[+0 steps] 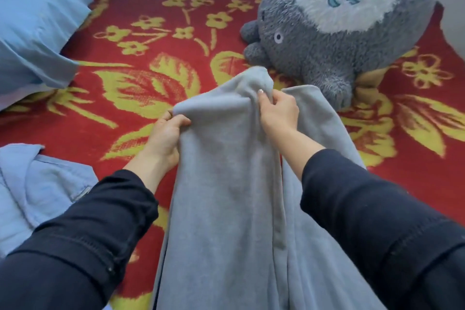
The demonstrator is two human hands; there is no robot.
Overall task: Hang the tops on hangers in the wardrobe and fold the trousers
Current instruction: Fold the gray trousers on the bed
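Grey fleece trousers (226, 196) stretch from the bottom of the view up over the red bed cover, their far end lifted off the bed. My left hand (164, 137) grips the left edge of that far end, fingers curled round the cloth. My right hand (278, 111) pinches the raised fabric near its top, just right of the middle. A seam runs down the trousers between my two dark sleeves. A light blue denim garment (37, 189) lies crumpled on the bed at the left.
A red blanket with yellow flowers (141, 40) covers the bed. A large grey plush toy (334, 22) sits at the far right, close to the lifted trouser end. A blue pillow (32, 20) lies at the far left.
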